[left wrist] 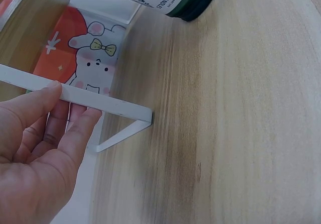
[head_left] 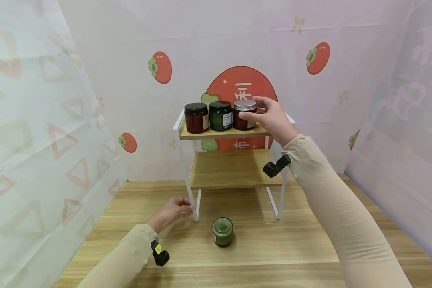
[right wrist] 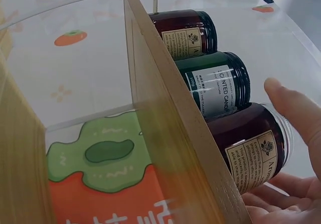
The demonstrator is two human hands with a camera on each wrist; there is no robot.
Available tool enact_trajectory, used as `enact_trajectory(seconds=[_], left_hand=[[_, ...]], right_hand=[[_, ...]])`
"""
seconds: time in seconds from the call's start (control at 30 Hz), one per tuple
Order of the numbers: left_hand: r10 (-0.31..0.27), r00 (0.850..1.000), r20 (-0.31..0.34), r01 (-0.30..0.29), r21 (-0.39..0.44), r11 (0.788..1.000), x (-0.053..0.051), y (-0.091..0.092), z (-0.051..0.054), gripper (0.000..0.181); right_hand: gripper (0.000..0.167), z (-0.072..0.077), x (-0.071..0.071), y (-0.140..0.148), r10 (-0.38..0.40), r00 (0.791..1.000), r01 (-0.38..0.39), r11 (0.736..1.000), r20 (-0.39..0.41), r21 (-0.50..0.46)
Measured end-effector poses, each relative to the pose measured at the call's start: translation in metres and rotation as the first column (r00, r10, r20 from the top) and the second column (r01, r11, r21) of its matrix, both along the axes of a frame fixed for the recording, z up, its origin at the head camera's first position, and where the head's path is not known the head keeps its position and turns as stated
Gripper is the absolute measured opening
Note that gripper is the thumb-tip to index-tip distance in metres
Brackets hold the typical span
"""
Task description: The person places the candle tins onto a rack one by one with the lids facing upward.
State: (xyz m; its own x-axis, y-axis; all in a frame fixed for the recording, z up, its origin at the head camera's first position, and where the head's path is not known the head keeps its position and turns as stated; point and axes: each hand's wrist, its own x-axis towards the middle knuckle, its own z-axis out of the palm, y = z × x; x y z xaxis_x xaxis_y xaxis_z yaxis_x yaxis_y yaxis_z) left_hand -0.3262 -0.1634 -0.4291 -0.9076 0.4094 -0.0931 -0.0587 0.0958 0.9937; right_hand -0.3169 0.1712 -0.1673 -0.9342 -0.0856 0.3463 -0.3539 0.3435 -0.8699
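at the upper centre of the head view, the silver-lidded jar (right wrist: 248, 146) sits upright at the right end of a row on the upper shelf (head_left: 216, 136). the right hand (head_left: 273, 118) holds it partly open: the thumb lies along the front, just under the lid, and the fingers reach round the back. the pictures do not show how firmly the jar is gripped.

to the left in the same row stand a black-lidded green jar (head_left: 217, 119) and, outermost, a black-lidded red jar (head_left: 195, 121). the three units stand side by side.

at the lower left of centre, the left hand (head_left: 173, 212) pinches the white front leg (left wrist: 115, 105) of the rack near its foot. in the left wrist view, the thumb and fingertips are nearly closed on the bar.

below the rack, at the lower centre of the frame, a second green jar (head_left: 223, 232) rests on the wooden tabletop (head_left: 291, 252); its white label shows at the top of the left wrist view. the lower shelf (head_left: 235, 170) lies at mid-frame. behind the rack hangs a pale backdrop (head_left: 118, 80) printed with red fruit.
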Motion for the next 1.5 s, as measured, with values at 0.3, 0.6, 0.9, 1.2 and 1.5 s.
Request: enact_trajectory(seconds=[0.3,0.6,0.9,1.2,1.5], left_hand=[[-0.008,1.000,0.006,0.008,-0.002,1.000,0.002,0.000,0.002,0.018],[-0.015,1.000,0.005,0.015,0.002,1.000,0.001,-0.001,0.002,0.019],[-0.032,0.999,0.008,0.032,0.009,0.999,0.001,-0.004,0.002,0.020],[-0.028,0.999,0.024,0.028,0.020,0.999,0.001,-0.002,0.001,0.018],[-0.012,1.000,0.015,0.012,0.009,1.000,0.001,-0.001,0.002,0.016]], right_hand=[[0.065,-0.006,0.005,0.000,0.018,0.980,-0.063,0.974,-0.200,-0.219],[0.058,-0.007,0.016,0.000,0.053,0.940,-0.176,0.921,-0.337,-0.346],[0.053,-0.017,0.036,-0.001,0.125,0.907,-0.257,0.920,-0.401,-0.296],[0.050,-0.047,0.051,-0.009,0.212,0.900,-0.314,0.921,-0.381,-0.230],[0.051,-0.090,0.059,-0.021,0.307,0.879,-0.406,0.883,-0.364,-0.235]])
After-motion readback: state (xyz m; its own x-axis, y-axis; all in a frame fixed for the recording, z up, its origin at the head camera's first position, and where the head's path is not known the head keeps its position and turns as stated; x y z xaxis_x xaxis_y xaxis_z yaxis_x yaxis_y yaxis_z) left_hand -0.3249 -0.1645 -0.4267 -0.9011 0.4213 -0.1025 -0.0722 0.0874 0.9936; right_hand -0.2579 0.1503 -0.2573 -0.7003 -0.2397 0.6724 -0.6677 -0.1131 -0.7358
